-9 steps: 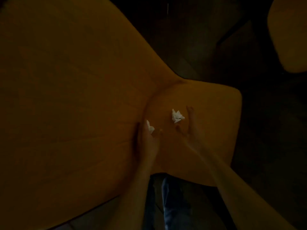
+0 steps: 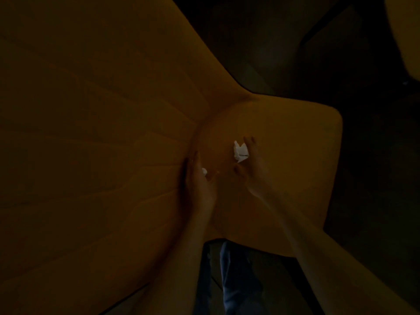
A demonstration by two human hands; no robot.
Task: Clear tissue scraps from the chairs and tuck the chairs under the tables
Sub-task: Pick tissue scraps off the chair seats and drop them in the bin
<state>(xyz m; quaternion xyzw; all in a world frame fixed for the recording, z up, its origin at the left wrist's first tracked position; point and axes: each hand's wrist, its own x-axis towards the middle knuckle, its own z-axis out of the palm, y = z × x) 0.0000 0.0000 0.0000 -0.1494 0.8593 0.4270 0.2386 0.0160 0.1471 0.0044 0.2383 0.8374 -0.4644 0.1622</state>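
It is very dark. An orange chair fills the view, its backrest (image 2: 95, 133) at the left and its seat (image 2: 295, 167) at the right. A larger white tissue scrap (image 2: 240, 152) lies on the seat. My right hand (image 2: 253, 167) is around it, with fingers above and thumb just below, touching it. Where the seat meets the backrest, my left hand (image 2: 196, 180) holds a small tissue scrap (image 2: 204, 171), which is mostly hidden in its fingers.
My leg in blue jeans (image 2: 236, 280) stands at the seat's near edge. Dark floor (image 2: 375, 201) lies to the right of the chair. Part of another orange chair (image 2: 404, 37) shows at the top right, with dark legs of furniture beside it.
My right hand has drawn in around the larger scrap. The small scrap shows less in my left hand than before. The view has shifted slightly.
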